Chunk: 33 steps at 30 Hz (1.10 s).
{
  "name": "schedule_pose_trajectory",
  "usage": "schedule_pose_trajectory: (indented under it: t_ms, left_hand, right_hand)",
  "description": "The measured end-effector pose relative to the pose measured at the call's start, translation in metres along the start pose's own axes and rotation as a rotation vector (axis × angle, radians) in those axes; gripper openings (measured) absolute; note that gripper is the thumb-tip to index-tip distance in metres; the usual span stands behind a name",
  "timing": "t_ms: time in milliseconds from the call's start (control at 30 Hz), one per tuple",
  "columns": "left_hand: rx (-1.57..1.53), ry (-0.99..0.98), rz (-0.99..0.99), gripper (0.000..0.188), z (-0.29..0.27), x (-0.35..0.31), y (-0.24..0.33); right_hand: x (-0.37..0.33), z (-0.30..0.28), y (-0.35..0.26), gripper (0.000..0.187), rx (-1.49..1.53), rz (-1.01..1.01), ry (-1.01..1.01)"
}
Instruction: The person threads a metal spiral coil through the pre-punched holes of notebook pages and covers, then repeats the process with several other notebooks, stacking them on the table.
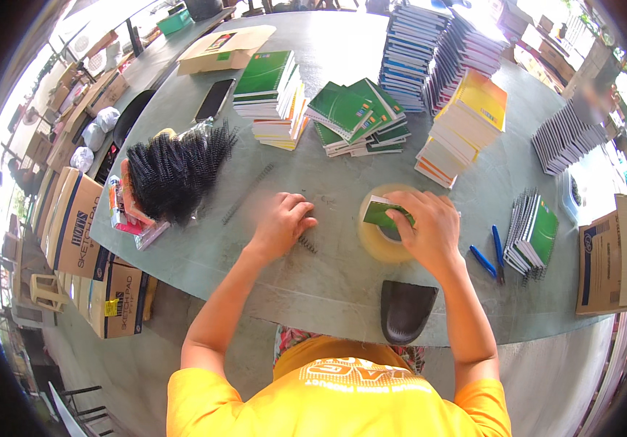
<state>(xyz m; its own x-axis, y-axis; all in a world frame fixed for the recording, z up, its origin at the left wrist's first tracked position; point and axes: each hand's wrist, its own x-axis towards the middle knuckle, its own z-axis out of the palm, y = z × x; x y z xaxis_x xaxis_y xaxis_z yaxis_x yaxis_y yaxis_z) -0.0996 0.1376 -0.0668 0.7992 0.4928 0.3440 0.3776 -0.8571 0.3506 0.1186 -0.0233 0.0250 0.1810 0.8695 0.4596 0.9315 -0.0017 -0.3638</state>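
Observation:
My right hand [427, 222] grips a small green-covered notebook [378, 213] between thumb and fingers. It holds the notebook above a wide roll of clear tape [380, 250] lying on the grey-green table [342, 291]. To the left, my left hand [283, 224] is closed with its fingers curled. A short black spiral coil [307, 245] sticks out from under those fingers; the rest of it is hidden. Another black spiral coil [248, 193] lies loose on the table beyond my left hand. Blue-handled pliers [499, 251] rest right of my right hand, beside coil-bound green notebooks [534, 231].
Black coils [175, 175] are heaped at the left. Green notebooks [357, 113], yellow notebooks [466, 120] and tall blue stacks [409, 58] stand across the far side. A dark rounded pad [406, 312] lies at the near edge. Cardboard boxes [608, 258] flank the table.

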Motion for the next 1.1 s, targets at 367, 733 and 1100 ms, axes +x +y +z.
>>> schedule_pose_trajectory:
  t_ms: [367, 733, 1100]
  left_hand:
    - [-0.089, -0.078, 0.186, 0.024, -0.021, -0.007, 0.022]
    - [-0.885, 0.067, -0.115, 0.013, -0.026, 0.05, 0.049]
    - [-0.459, 0.221, 0.041, 0.008, -0.022, 0.054, 0.08]
  right_hand:
    - [0.002, 0.005, 0.005, 0.016, 0.0, 0.015, -0.009]
    - [0.001, 0.011, 0.002, 0.017, -0.011, -0.006, 0.064]
    - [0.0, 0.015, -0.002, 0.014, -0.008, 0.029, 0.046]
